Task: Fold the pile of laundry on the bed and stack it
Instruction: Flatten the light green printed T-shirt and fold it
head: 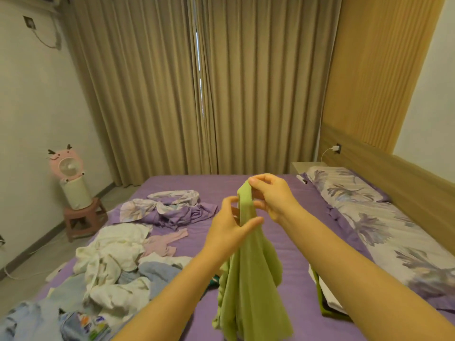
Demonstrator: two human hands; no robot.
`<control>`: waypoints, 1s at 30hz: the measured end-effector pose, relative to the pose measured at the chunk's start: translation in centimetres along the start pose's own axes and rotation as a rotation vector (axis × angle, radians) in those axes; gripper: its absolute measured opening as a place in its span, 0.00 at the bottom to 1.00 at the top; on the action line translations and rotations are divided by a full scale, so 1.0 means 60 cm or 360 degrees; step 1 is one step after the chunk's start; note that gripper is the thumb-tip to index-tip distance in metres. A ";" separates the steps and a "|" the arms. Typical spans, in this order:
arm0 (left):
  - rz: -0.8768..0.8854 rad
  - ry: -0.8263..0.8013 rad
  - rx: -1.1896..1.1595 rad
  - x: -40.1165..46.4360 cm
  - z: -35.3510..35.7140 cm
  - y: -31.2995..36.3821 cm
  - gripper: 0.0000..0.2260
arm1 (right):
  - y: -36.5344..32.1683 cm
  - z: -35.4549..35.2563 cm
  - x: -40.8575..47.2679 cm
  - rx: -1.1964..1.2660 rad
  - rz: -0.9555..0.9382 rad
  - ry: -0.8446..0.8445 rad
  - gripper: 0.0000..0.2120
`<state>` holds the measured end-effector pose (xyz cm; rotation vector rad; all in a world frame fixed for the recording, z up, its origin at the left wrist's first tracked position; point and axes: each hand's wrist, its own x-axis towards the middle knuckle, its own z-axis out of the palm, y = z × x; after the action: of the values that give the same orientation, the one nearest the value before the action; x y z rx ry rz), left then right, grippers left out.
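A light green garment (248, 286) hangs in the air over the purple bed (290, 212). My right hand (272, 199) pinches its top end. Just below, my left hand (230, 226) grips the same narrow strip between thumb and fingers. The garment's lower part drapes down toward the mattress. A loose pile of laundry (115, 269) in white, pale blue and pink lies on the bed's left side. Folded items (327, 301), green and white, lie flat on the bed under my right forearm, partly hidden.
A crumpled purple floral sheet (167, 207) lies at the far left of the bed. Floral pillows (364, 212) run along the right by the wooden headboard. A pink fan (67, 168) stands on a stool (83, 217) left of the bed. Beige curtains hang behind.
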<state>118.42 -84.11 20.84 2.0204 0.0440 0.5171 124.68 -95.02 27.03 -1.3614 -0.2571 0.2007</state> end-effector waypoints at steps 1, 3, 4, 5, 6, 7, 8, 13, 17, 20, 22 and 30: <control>-0.0097 0.0011 -0.0091 0.001 0.007 0.000 0.15 | -0.008 0.002 0.002 -0.0096 -0.0057 -0.0006 0.05; -0.0233 0.0068 -0.0271 0.021 0.001 0.005 0.07 | -0.021 -0.006 0.005 -0.0470 -0.0294 -0.0016 0.03; -0.0280 0.0067 -0.0401 0.033 -0.008 0.010 0.06 | -0.025 -0.015 0.004 -0.0694 -0.0452 -0.0040 0.04; -0.0317 0.0031 -0.0535 0.045 -0.019 0.014 0.06 | -0.028 -0.026 0.002 -0.0889 -0.0616 -0.0096 0.07; -0.0344 -0.0028 -0.0649 0.058 -0.030 0.020 0.06 | -0.031 -0.039 0.000 -0.1033 -0.0762 -0.0205 0.12; -0.0360 -0.0090 -0.0738 0.070 -0.040 0.027 0.07 | -0.032 -0.051 -0.004 -0.1146 -0.0869 -0.0368 0.18; -0.0370 -0.0147 -0.0808 0.083 -0.048 0.035 0.08 | -0.033 -0.061 -0.009 -0.1280 -0.0933 -0.0544 0.25; -0.0414 -0.0393 -0.0949 0.131 -0.067 0.073 0.08 | -0.034 -0.068 -0.013 -0.1970 -0.1571 -0.0749 0.17; -0.0438 -0.0494 -0.0875 0.128 -0.059 0.076 0.07 | -0.043 -0.053 -0.005 -0.1847 -0.1688 -0.0671 0.04; -0.0371 -0.0607 -0.0779 0.108 -0.053 0.060 0.09 | -0.046 -0.049 -0.001 -0.1429 -0.1088 -0.0685 0.02; -0.0379 -0.0661 -0.0757 0.085 -0.048 0.041 0.09 | -0.042 -0.046 0.001 -0.1164 -0.0819 -0.0636 0.03; -0.0410 -0.0666 -0.0888 0.024 -0.074 -0.040 0.18 | 0.013 -0.058 0.030 -0.0804 -0.0428 -0.0103 0.06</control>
<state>118.49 -78.87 21.03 1.5072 -0.0862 -0.0662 127.42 -97.64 25.75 -1.8018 -0.5689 -0.0519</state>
